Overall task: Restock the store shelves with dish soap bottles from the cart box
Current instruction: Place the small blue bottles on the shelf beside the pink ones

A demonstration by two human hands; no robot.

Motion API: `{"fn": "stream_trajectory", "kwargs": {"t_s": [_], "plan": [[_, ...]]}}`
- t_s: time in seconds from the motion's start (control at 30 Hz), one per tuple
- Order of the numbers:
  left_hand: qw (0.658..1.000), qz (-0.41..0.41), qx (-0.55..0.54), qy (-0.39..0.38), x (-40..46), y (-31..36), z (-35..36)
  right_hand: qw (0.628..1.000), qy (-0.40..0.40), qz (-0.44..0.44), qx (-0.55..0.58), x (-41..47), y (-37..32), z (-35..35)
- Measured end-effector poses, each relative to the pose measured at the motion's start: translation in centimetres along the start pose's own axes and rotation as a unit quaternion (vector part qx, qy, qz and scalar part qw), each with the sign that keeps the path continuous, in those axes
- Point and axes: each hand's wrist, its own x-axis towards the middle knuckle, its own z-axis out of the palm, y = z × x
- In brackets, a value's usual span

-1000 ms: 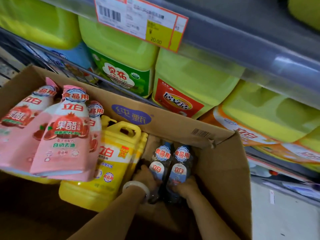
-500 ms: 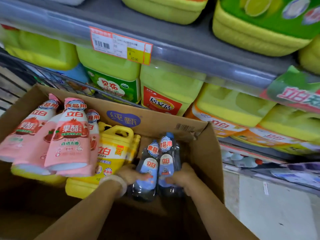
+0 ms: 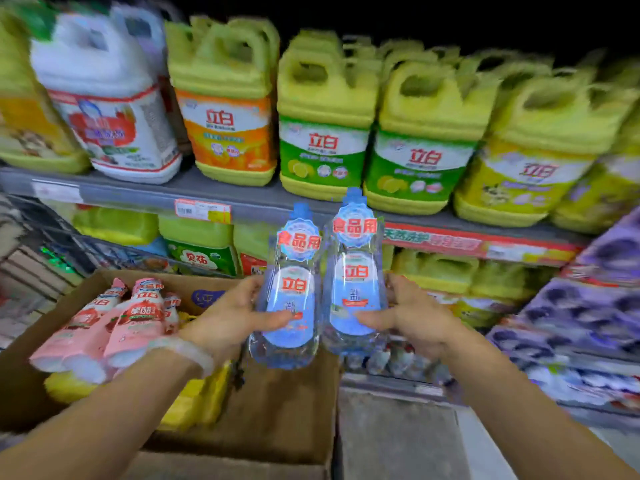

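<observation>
the left hand grips the left bottle, thumb curled across its blue label and fingers wrapped behind it. the right hand grips the right bottle the same way, thumb on the front and fingers round the far side. a pale bangle sits on the left wrist. both bottles are clear with blue caps, held upright and side by side, touching or nearly so, in the air above the box's right end and in front of the shelf edge; the right one stands a little higher.

below and left is the cardboard box. pink pouches lie tilted in its left part, resting on yellow jugs beneath them. the box's right part shows bare cardboard.

beyond the box, a lower shelf holds green and yellow jugs, partly hidden. a grey shelf edge runs across with a price tag on it and a red strip further right. purple packs fill the lower right, blurred.

on the upper shelf stands a row of big jugs: a white one at left, then an orange-labelled one, two green-labelled ones, and yellow-labelled ones at right.
</observation>
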Motion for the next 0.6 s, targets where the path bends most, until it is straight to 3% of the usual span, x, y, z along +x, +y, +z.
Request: {"fn": "stream_trajectory", "kwargs": {"t_s": [0.33,0.6], "plan": [[0.981,0.108,-0.001,-0.161,-6.2,7.4,26.4,0.969,0.164,-0.183,-0.018,-23.2,-3.9,-18.7],[0.950,0.166,0.040,-0.262,-6.6,10.7,43.9,0.925,0.299,-0.234,-0.018,-35.0,-4.2,-30.7]]}}
